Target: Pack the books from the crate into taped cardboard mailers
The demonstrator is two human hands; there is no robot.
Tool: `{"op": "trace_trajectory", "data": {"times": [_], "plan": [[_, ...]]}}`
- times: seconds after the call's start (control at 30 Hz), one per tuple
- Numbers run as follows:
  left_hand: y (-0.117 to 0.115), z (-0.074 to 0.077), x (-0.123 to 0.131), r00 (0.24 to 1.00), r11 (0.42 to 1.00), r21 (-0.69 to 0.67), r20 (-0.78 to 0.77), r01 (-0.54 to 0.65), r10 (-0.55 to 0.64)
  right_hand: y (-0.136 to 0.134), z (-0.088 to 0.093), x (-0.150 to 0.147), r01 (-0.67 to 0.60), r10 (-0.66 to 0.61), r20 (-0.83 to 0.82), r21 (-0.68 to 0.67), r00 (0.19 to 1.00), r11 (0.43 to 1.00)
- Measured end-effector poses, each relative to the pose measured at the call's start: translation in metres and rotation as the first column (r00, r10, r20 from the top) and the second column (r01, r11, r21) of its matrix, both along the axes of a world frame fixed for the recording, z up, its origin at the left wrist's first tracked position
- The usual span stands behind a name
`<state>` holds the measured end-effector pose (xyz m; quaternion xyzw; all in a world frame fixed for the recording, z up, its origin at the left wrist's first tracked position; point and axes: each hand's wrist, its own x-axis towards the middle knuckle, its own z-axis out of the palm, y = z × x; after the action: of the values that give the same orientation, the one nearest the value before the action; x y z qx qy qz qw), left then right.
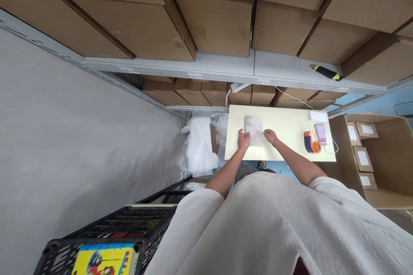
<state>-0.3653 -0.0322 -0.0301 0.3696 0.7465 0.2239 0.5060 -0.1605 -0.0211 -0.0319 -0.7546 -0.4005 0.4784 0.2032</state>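
Observation:
A pale, flat, book-like packet [254, 131] lies on the cream tabletop [284, 150], its surface looking like translucent wrap. My left hand [244, 139] grips its lower left edge, thumb on top and the fingers partly hidden. At the packet's right edge, my right hand [270, 135] is closed in a pinch on the wrap. An orange and dark blue tape dispenser [311, 142] stands farther right on the table. Beside it are a purple phone-sized object [320, 133], blurred out, and a white label stack or box [318, 116].
Cardboard boxes [213, 21] fill the shelves ahead; a black-yellow utility knife [326, 72] lies on the shelf edge. A power strip [239, 87] hangs behind the table. White packing sheets [201, 146] lie left, a black crate [109, 223] lower left, an open carton [390, 159] right.

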Motion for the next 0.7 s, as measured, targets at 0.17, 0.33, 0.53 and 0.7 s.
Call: {"op": "trace_trajectory", "data": {"times": [0.17, 0.33, 0.53, 0.7], "plan": [[0.001, -0.014, -0.012, 0.997, 0.993, -0.085, 0.000, 0.078, -0.078, -0.004, -0.013, -0.010, 0.040, -0.033, 0.071, -0.106, 0.997, 0.994], [-0.003, -0.022, -0.020, 0.989, 0.991, -0.045, -0.079, 0.122, -0.126, -0.001, -0.020, -0.021, 0.035, -0.014, 0.138, -0.151, 0.990, 0.988], [-0.008, -0.027, -0.030, 0.971, 0.970, -0.043, -0.004, 0.240, -0.240, 0.001, -0.024, -0.032, 0.092, -0.064, 0.188, -0.148, 0.980, 0.985], [-0.002, -0.023, -0.044, 0.962, 0.965, -0.003, -0.084, 0.261, -0.260, 0.001, -0.023, -0.053, 0.093, -0.091, 0.027, -0.142, 0.996, 0.985]]}}
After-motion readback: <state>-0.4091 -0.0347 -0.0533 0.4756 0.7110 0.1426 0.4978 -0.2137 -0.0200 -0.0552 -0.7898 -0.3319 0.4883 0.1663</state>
